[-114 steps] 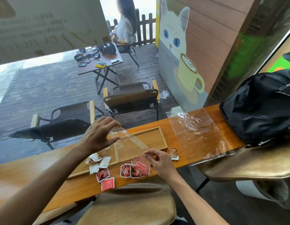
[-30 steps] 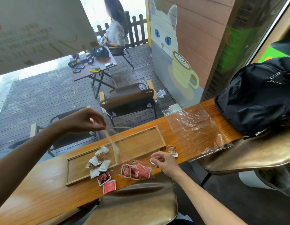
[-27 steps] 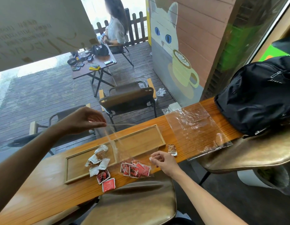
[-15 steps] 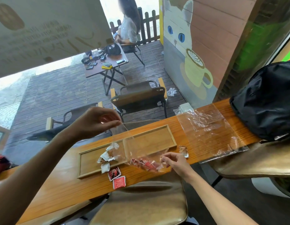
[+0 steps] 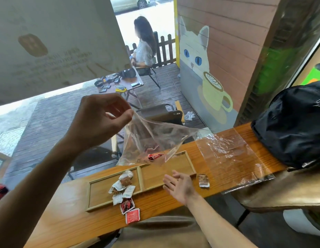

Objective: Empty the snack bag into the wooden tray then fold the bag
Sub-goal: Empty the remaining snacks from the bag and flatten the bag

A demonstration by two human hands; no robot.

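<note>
My left hand [image 5: 100,120] pinches a corner of the clear snack bag [image 5: 152,140] and holds it up above the wooden tray [image 5: 173,171]. Red packets [image 5: 154,156] still sit low inside the bag. My right hand [image 5: 180,187] is open, palm up, over the tray's front rim, holding nothing. White and brown packets [image 5: 124,183] lie in the tray's left compartment. Two red packets [image 5: 129,209] lie on the counter in front of the tray. One brown packet [image 5: 203,180] lies just right of the tray.
A second clear bag [image 5: 232,156] lies flat on the wooden counter [image 5: 66,221] to the right. A black backpack [image 5: 291,124] sits at the far right. A padded stool [image 5: 155,235] stands under me. A person sits at an outdoor table beyond the window.
My left hand has lifted the bag higher, off the counter. My right hand has let go of the bag's lower corner and opened. The red packets hang inside the raised bag.
</note>
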